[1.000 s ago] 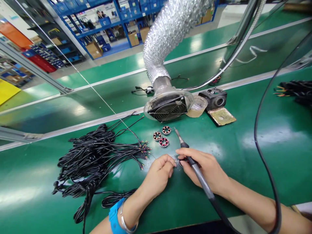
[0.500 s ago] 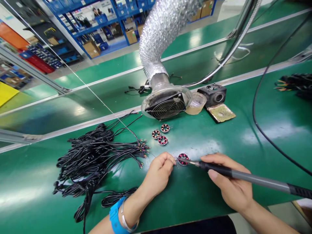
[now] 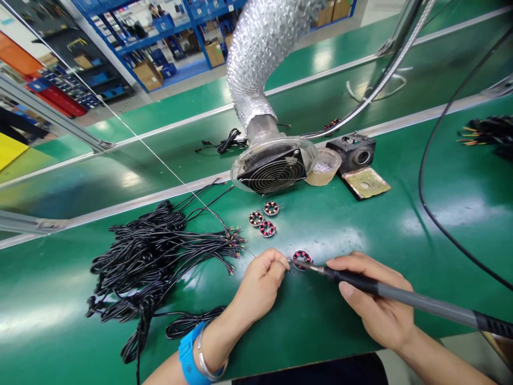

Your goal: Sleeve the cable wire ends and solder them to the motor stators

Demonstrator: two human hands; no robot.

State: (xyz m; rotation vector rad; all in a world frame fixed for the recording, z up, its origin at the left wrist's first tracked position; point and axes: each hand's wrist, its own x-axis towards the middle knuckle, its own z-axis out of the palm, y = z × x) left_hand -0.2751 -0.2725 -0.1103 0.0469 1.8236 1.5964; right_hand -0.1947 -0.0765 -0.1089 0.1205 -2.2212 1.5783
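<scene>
My right hand (image 3: 377,299) grips a grey soldering iron (image 3: 401,298), its tip lying against a small round coil part (image 3: 301,259) on the green bench. My left hand (image 3: 261,283) is curled into a pinch just left of that part, with something thin between the fingers that I cannot make out. Three more round coil parts (image 3: 264,218) lie a little farther back. A bundle of black wires (image 3: 152,262) with coloured ends is spread out to the left of my left hand.
A foil duct ending in a fan grille (image 3: 274,172) stands at the back of the bench. Beside it are a clear tub (image 3: 326,166), a black block (image 3: 352,149) and a yellowish sponge plate (image 3: 365,183). A black cable (image 3: 436,214) loops at right. More wires (image 3: 487,133) lie far right.
My right hand swung the soldering iron from pointing away to lying sideways, bringing its tip onto the near coil part. My left hand stayed in its pinch.
</scene>
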